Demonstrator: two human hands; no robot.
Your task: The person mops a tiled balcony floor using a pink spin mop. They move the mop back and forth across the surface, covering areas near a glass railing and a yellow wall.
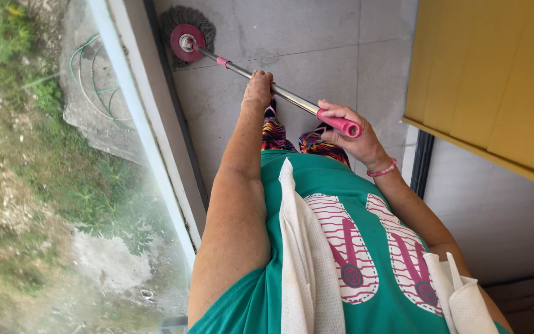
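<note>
On mop pole (279, 93): left hand (258, 89) mid-shaft, right hand (353, 133) gripping pink end.

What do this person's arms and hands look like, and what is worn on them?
Both arms are bare, with no gloves on the left hand or the right hand. A pink beaded bracelet circles the right wrist. The short sleeves belong to a green shirt.

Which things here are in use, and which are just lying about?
In use: mop, gripped on its pole by left hand and at its pink end by right hand; tiled floor.
Lying about: white cloth over the shoulder; yellow door; green hose outside.
</note>
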